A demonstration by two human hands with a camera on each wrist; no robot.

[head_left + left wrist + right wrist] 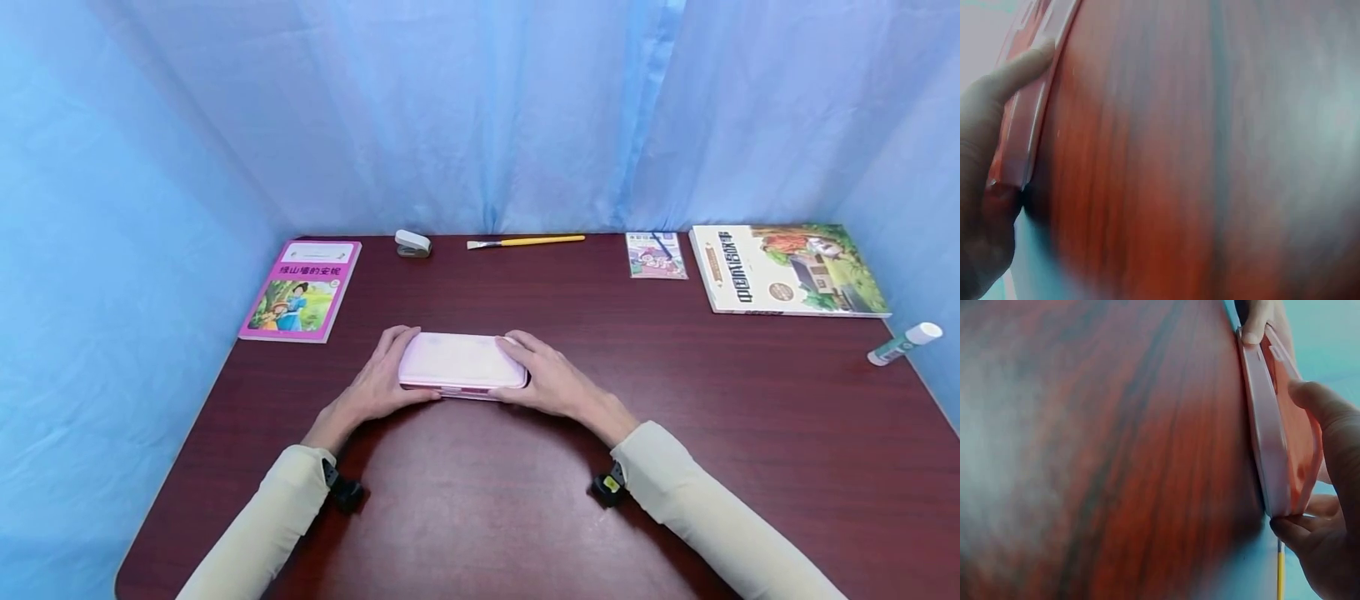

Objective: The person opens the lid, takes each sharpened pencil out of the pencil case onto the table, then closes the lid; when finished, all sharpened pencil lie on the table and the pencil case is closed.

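Note:
A pale pink pencil case (461,358) lies flat in the middle of the dark table, long side toward me. My left hand (378,383) grips its left end, thumb along the front side and fingers round the back. From the other end my right hand (547,375) holds it the same way, its thumb at the front near the lid's edge. In the right wrist view the pencil case (1269,437) shows a gap between lid and base, wider toward the right hand. The left wrist view catches only the case's front side (1025,119) under the left thumb.
At the back left lies a pink book (300,292), then a white stapler (412,243) and a yellow-handled paintbrush (525,241). Farther right are a small picture booklet (656,255), a large white book (787,271) and a glue stick (903,343). Blue curtains (450,117) enclose the table.

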